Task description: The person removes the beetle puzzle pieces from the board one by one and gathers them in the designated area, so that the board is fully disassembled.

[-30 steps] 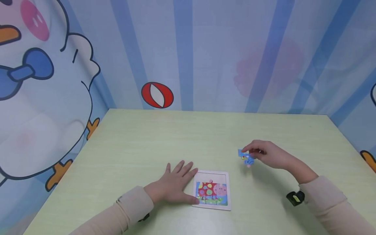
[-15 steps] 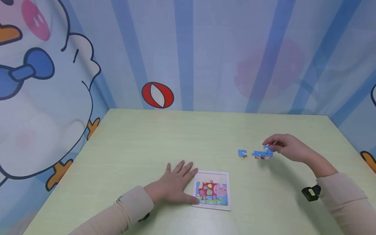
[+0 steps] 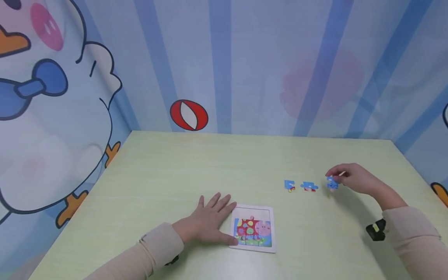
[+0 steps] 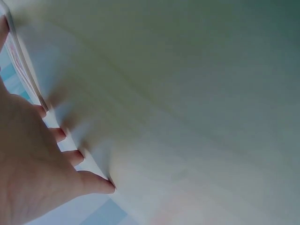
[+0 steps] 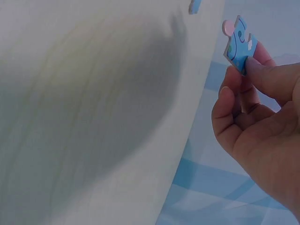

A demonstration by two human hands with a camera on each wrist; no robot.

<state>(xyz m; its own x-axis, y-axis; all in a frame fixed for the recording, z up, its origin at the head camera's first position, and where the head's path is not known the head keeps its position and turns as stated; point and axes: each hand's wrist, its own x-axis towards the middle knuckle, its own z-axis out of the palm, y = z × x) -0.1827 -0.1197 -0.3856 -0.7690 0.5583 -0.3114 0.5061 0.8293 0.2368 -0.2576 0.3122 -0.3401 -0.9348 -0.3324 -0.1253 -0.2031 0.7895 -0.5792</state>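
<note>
Thumb and fingers of the right hand narrowly pinch a blue puzzle piece, right of the red-and-blue piece; a light hold near its edge serves best. The left hand, spread wide, should steady the puzzle tray gently.

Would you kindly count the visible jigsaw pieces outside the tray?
3: the left piece and middle piece on the table; the right piece pinched by the right hand.

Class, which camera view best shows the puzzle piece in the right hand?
The right wrist view: the puzzle piece appears large, its pink tab clear, pinched by the right hand. The head view shows it small; the left wrist view doesn't show it.
</note>
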